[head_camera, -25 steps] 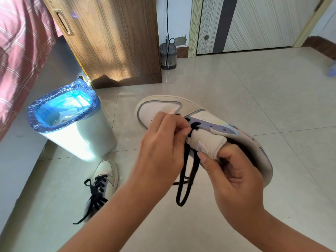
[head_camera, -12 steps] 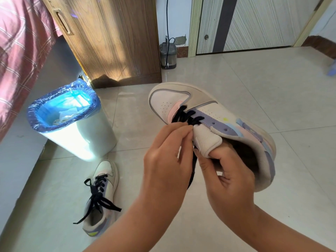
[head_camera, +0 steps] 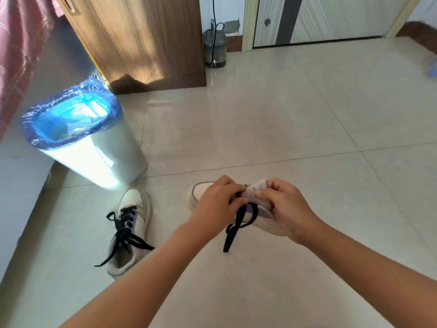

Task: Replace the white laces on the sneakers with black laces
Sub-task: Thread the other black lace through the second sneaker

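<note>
A white sneaker (head_camera: 197, 194) with pastel panels is down low by the floor between both hands, mostly hidden by them. My left hand (head_camera: 218, 201) pinches the black lace (head_camera: 234, 229) at the eyelets. My right hand (head_camera: 285, 205) grips the sneaker's white tongue (head_camera: 256, 189) and side. Loose ends of the black lace dangle below the hands. A second white sneaker (head_camera: 132, 229), threaded with a black lace (head_camera: 123, 233) that lies untied, rests on the floor tiles to the left.
A white bin (head_camera: 101, 157) lined with a blue bag stands at the left beside a bed with a red checked cover (head_camera: 16, 50). A wooden cabinet (head_camera: 142, 39), a small grey appliance (head_camera: 215, 49) with a cord, and a door (head_camera: 319, 17) line the far wall.
Both hands have lowered the held sneaker from chest height down toward the floor, farther from the camera. The left hand still holds the lace; the right hand has shifted onto the tongue.
</note>
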Available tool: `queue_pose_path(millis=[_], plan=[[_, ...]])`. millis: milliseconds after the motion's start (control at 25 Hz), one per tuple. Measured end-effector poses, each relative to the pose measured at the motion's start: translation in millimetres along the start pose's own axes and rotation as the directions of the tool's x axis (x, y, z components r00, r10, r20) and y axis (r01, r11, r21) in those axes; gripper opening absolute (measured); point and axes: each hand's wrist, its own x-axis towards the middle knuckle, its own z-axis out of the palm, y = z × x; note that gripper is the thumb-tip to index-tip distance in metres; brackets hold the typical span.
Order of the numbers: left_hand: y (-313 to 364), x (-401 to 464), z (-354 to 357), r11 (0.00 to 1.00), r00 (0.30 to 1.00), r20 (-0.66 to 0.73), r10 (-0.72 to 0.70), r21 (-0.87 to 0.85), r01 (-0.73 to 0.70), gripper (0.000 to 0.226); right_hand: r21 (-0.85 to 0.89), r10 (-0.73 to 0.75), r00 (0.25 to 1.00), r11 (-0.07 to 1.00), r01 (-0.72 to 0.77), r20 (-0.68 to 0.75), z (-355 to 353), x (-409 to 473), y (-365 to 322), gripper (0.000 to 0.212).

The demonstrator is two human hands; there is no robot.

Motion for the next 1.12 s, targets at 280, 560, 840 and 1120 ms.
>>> queue_pose_path(millis=[280, 560, 840, 1120], plan=[[-43.2, -48.0, 107.1, 0.946, 0.94, 0.176, -0.293, -0.09, 0.311, 0.02, -0.614, 0.274, 0.962, 0.757, -0.224, -0.013, -40.9, 30.9, 85.4, 0.028], [-42.0, -54.2, 125.1, 0.986, 0.972, 0.177, -0.157, -0.028, 0.165, 0.026, -0.937, -0.069, 0.995, 0.347, -0.037, -0.065, -48.4, 24.8, 111.5, 0.017], [-41.5, -62.2, 128.3, 0.985, 0.987, 0.045, -0.155, -0.071, 0.158, 0.022, -0.756, 0.213, 0.975, 0.626, -0.189, -0.066, -55.8, 34.5, 91.4, 0.014], [-39.5, -63.2, 130.6, 1.0, 1.0, 0.009, -0.01, 0.021, 0.009, 0.026, -0.425, 0.566, 0.804, 0.692, -0.583, -0.181, -37.2, 58.0, 90.8, 0.004]])
